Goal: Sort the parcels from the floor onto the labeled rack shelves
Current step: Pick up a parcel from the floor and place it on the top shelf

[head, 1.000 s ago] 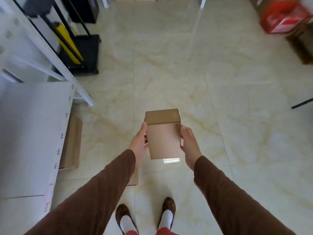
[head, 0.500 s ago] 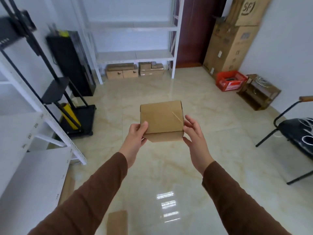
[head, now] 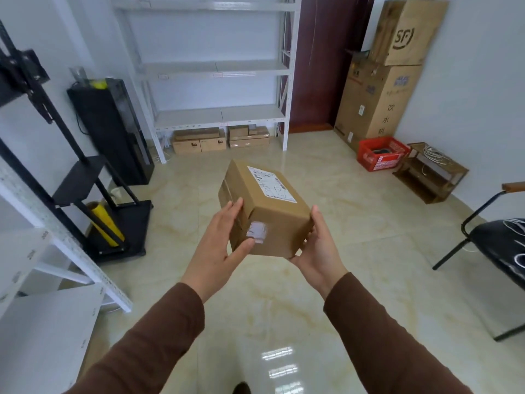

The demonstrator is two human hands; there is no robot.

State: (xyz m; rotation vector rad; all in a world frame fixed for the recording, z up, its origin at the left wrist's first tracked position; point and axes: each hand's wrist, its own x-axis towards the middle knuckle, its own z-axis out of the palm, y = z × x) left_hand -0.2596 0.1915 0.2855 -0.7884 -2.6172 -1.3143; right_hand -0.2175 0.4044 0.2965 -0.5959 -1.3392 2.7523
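Note:
A brown cardboard parcel with a white shipping label on its top face is held up in front of me, over the tiled floor. My left hand grips its left side and my right hand supports its lower right corner. A white rack with labelled shelf edges stands against the far wall, with several parcels on the floor under it. A second white rack runs along my left side.
A black stand with a yellow film roll sits at the left. Tall cartons, a red crate and a wooden shelf unit line the right wall. A black chair is at the right edge.
My view has lifted from the floor to the room. The parcel has been turned in my hands, so its labelled face now shows on top.

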